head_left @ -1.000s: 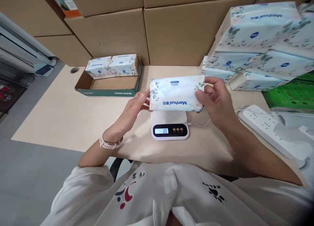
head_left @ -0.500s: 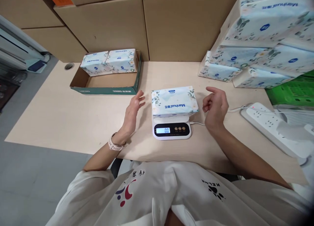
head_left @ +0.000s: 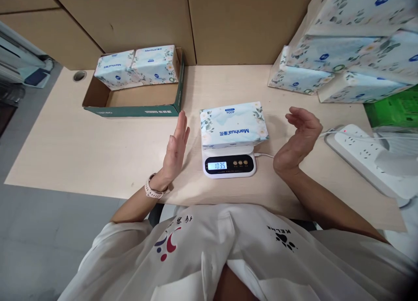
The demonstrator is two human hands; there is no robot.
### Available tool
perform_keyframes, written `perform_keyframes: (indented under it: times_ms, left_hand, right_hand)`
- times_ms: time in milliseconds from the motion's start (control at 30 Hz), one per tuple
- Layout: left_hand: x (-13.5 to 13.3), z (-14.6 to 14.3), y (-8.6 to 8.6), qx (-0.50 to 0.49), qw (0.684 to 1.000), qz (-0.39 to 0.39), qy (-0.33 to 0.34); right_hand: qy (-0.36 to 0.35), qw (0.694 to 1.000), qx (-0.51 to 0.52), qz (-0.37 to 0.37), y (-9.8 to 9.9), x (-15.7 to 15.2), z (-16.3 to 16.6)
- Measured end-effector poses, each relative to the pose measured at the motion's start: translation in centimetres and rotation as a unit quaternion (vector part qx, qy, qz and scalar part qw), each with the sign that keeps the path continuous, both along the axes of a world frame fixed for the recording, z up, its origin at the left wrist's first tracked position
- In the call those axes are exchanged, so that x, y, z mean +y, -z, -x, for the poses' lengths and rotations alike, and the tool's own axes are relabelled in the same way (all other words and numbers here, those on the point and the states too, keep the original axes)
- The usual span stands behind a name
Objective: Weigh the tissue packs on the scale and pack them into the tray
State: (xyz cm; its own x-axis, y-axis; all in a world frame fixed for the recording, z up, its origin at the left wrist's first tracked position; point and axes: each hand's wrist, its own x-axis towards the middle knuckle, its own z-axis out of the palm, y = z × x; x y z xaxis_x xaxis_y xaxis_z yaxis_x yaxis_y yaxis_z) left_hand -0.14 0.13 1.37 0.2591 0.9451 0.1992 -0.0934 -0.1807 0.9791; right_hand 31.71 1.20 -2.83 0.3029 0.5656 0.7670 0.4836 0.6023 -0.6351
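A pack of tissues (head_left: 233,126) with a pale blue floral wrapper lies on a white digital scale (head_left: 229,174), whose lit display reads 103.5. To its left my left hand (head_left: 175,150) is held upright, fingers stretched, touching nothing. My right hand (head_left: 298,137) is raised on the pack's other side, fingers loosely apart and slightly bent, also holding nothing. Both palms face the pack with a gap between. Most of the scale's platform is hidden under the pack.
An open green-edged cardboard tray (head_left: 140,111) at the back left holds two tissue packs (head_left: 155,65). More tissue packs (head_left: 339,52) are stacked at the back right, near a green crate (head_left: 392,109). A white power strip (head_left: 365,157) lies at right. Large cardboard boxes (head_left: 254,26) stand behind.
The scale's display has gone from 0.0 to 103.5. My right hand has moved right and its fingers have opened out; my left fingers have straightened. The view has tilted slightly down.
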Motion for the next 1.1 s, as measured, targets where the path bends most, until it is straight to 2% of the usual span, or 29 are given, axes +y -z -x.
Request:
perform_keyframes:
  times_ms: [233, 533, 733, 933, 1100]
  left_hand:
    - [0.1, 0.2, 0.1, 0.004, 1.0, -0.007, -0.002]
    - [0.0, 0.3, 0.2, -0.001, 1.0, -0.005, 0.01]
    - [0.0, 0.3, 0.2, 0.0, 1.0, -0.001, 0.007]
    - [0.0, 0.3, 0.2, 0.009, 1.0, 0.004, 0.0]
    - [0.0, 0.4, 0.4, 0.011, 1.0, 0.002, 0.004]
  right_hand:
    - [-0.026, 0.999, -0.018, -0.026, 0.2, 0.0, 0.0]
    - [-0.015, 0.997, -0.056, -0.04, 0.3, 0.0, 0.3]
    - [-0.011, 0.998, -0.056, -0.035, 0.4, -0.1, 0.4]
    - [0.02, 0.999, -0.032, 0.006, 0.1, -0.4, 0.9]
    - [0.001, 1.0, -0.027, 0.0, 0.2, -0.4, 0.9]
